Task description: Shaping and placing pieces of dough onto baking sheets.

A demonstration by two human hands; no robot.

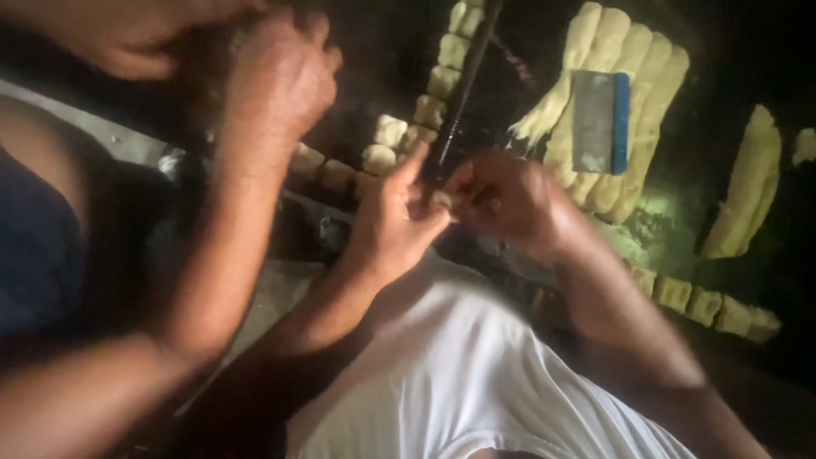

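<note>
My left hand [393, 219] and my right hand [510, 200] meet above my white shirt [459, 365]. Between their fingertips they pinch a small pale dough piece [442, 200]. My left index finger points upward, and my right fingers curl around the piece. Just beyond my hands, a curved row of cut dough pieces [425, 110] lies on the dark work surface [731, 51]. A dark thin rod [467, 76] runs beside that row.
Another person's hands [276, 81] work at the upper left, with a forearm reaching down the left side. A metal scraper with a blue handle [601, 121] rests on long dough strips [633, 76]. A dough roll [748, 187] lies at the right, and more cut pieces [705, 306] below it.
</note>
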